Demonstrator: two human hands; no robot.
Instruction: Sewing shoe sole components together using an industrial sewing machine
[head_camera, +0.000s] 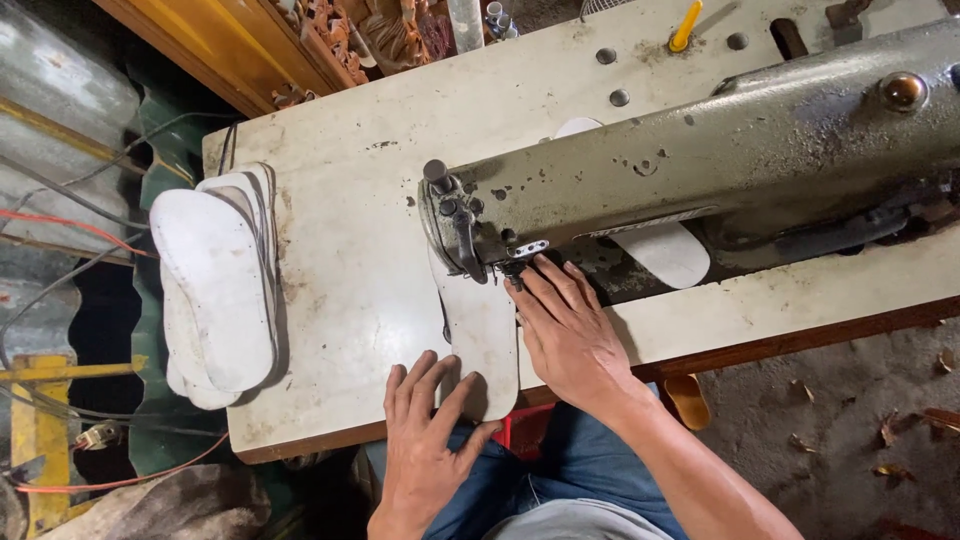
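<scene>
A white shoe insole (482, 325) lies flat on the pale sewing table (350, 260), its far end under the needle of a worn grey-green sewing machine (700, 160). My left hand (425, 435) rests open at the table's near edge, fingers spread on the insole's near end. My right hand (565, 335) presses flat on the insole's right edge, fingertips close to the presser foot (515, 270). Neither hand grips anything.
A stack of white insoles (215, 285) overhangs the table's left end. Another insole (665, 250) lies behind the machine arm. A yellow peg (685, 27) stands at the far edge. Wires and corrugated sheet are on the left, dirt floor on the right.
</scene>
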